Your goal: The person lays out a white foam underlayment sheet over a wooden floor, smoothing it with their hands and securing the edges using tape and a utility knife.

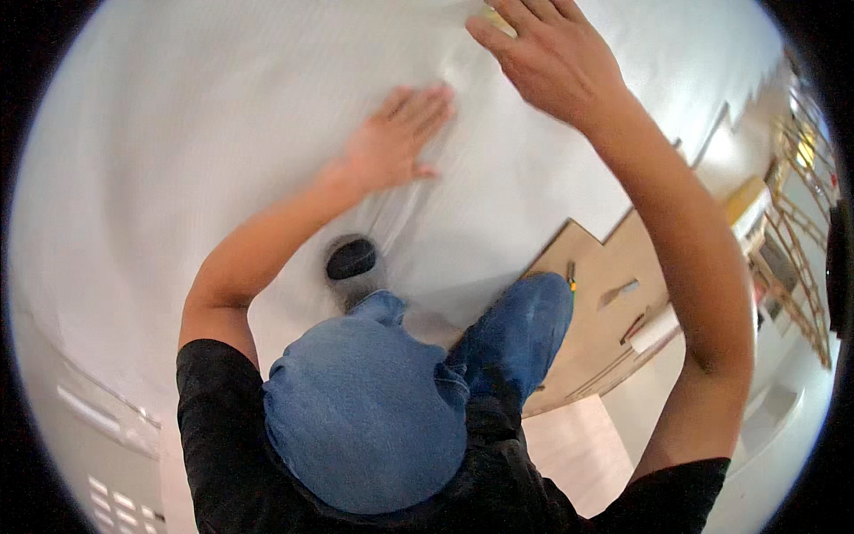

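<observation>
A pale, shiny white sheet (pixel 222 142) spreads under both my hands, with creases running through its middle. My left hand (pixel 398 142) is over the sheet with fingers stretched out and thumb apart; it is a little blurred. Farther forward and to the right, my right hand (pixel 556 62) lies flat on or just over the sheet, its thumb apart and its fingertips cut off by the upper edge. A small yellowish patch (pixel 503 21) shows between its thumb and forefinger; I cannot tell what it is.
Wood-coloured boards (pixel 578 343) with a stepped edge lie beside my right knee (pixel 525 320). On them are a green-and-yellow-handled tool (pixel 572 278), a flat blade-like tool (pixel 620 292) and a red-and-dark tool (pixel 632 327). My dark shoe (pixel 351 258) stands on the sheet.
</observation>
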A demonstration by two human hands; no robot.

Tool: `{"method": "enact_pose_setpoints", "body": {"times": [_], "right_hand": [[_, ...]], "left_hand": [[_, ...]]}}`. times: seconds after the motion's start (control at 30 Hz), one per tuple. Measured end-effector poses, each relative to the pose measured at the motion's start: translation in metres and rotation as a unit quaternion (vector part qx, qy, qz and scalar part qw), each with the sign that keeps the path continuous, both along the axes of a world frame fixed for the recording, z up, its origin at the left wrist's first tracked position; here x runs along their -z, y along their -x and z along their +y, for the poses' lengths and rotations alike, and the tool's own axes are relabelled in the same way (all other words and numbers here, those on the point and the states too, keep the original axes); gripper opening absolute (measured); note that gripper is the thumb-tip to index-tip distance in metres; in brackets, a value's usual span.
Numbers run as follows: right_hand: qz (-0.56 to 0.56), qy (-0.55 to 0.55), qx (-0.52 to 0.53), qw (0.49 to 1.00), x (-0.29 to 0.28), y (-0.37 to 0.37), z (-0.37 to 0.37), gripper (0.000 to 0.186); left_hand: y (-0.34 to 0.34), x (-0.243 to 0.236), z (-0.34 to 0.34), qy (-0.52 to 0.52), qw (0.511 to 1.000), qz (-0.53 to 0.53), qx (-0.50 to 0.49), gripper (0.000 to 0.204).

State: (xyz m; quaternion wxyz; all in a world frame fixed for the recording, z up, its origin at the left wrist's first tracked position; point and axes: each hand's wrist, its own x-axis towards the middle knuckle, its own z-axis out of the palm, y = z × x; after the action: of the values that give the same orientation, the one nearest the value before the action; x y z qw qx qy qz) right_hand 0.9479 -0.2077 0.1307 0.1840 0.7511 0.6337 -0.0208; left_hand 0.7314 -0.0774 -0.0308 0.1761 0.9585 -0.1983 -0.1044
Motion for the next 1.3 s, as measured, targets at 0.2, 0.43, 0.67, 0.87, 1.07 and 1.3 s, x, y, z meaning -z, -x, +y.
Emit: {"method": "enact_pose_setpoints", "body": {"times": [0.2, 0.43, 0.67, 0.87, 1.07, 1.3], "right_hand": [[-0.028, 0.048, 0.227, 0.972, -0.123, -0.001, -0.122, 0.042], [0.091, 0.238, 0.572, 0.78, -0.153, 0.077, -0.46, 0.051], [0.324, 0.2, 0.668, 0.64, -0.001, 0.219, -0.572, 0.065], [0.316, 0.129, 0.758, 0.555, 0.064, 0.265, -0.59, 0.061], [0.359, 0.006, 0.788, 0.5, 0.043, 0.233, -0.599, 0.056], [0.115, -0.071, 0.709, 0.692, 0.108, 0.195, -0.728, 0.053]], "left_hand": [[-0.102, -0.013, 0.004, -0.06, 0.996, -0.053, -0.046, 0.096], [-0.126, -0.023, -0.039, -0.071, 0.997, -0.019, 0.022, 0.09], [-0.133, -0.098, 0.029, -0.121, 0.979, 0.129, 0.101, 0.069], [-0.08, -0.216, 0.052, -0.202, 0.969, 0.096, -0.104, 0.059], [0.083, -0.383, 0.062, -0.227, 0.885, 0.158, -0.373, 0.057], [0.211, -0.394, 0.017, -0.024, 0.812, 0.176, -0.556, 0.051]]}}
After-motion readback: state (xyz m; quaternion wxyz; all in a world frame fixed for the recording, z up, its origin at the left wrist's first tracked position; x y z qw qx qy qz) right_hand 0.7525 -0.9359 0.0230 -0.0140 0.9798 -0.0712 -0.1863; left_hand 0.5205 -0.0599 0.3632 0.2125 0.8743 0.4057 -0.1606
